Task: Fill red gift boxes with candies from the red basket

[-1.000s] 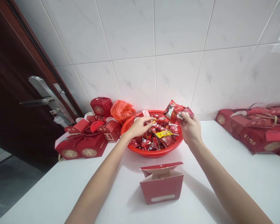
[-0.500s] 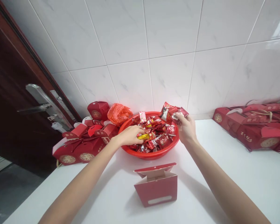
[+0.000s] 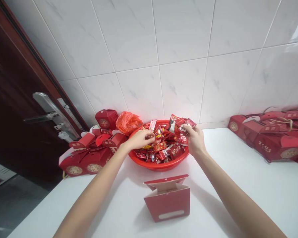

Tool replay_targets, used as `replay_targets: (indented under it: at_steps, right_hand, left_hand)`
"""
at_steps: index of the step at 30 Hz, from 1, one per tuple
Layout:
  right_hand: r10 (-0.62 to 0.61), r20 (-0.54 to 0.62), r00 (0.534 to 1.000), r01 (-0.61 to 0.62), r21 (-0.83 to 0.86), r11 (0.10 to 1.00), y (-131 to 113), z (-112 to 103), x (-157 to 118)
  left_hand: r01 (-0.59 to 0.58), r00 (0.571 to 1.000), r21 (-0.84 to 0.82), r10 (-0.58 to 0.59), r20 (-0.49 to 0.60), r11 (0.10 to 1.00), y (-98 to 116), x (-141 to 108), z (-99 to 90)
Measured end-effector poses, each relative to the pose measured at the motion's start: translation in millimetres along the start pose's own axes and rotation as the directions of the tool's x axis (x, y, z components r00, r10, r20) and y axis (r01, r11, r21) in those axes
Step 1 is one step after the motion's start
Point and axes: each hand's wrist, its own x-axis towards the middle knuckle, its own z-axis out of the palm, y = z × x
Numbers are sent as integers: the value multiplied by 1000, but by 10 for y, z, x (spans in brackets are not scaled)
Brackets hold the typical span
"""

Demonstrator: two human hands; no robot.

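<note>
On my feed, right hand (image 3: 195, 141) pinched red packets (image 3: 179, 123) between thumb and fingers, at right rear of basket (image 3: 161, 166). Left hand (image 3: 139, 139) was over basket's left side, fingers bent toward sweets (image 3: 161, 146); I couldn't tell whether it gripped any. Sweets lay heaped in basket. I saw box (image 3: 168, 203) standing on table (image 3: 221, 178) in front, top open. Left boxes (image 3: 87, 160) stood near orange bag (image 3: 128, 122); right boxes (image 3: 269, 138) well apart from basket.
</note>
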Motion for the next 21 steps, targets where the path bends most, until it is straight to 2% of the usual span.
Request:
replay_targets:
  at_steps: [2, 5, 8, 10, 13, 15, 18, 21]
  right_hand:
    - [6, 3, 1000, -6, -19, 1000, 12, 3, -13]
    - [6, 18, 1000, -5, -44, 999, 28, -3, -21]
    - [20, 42, 999, -18, -52, 999, 35, -11, -22]
    - [40, 53, 998, -37, -55, 998, 28, -12, -25]
    - [60, 70, 996, -56, -60, 997, 1, -3, -35]
    - [73, 79, 994, -68, -64, 996, -20, 5, -42]
    - [105, 75, 992, -100, -68, 993, -32, 10, -49]
    - [163, 87, 983, -156, -86, 984, -11, 6, -59]
  left_hand:
    - [-19, 1000, 11, 19, 3, 1000, 36, 146, 106]
    - [13, 1000, 69, -13, 2, 998, 72, 327, 242]
    - [42, 999, 149, -39, -22, 988, 88, 400, 299]
    - [52, 998, 127, -47, -41, 990, 94, 388, 299]
    - [67, 986, -102, -81, -144, 993, 101, 308, 278]
    - [59, 967, -346, -140, -214, 936, 107, 231, 268]
    - [42, 935, -662, -262, -237, 749, 128, 108, 264]
    - [4, 908, -827, -348, -233, 563, 190, 4, 263]
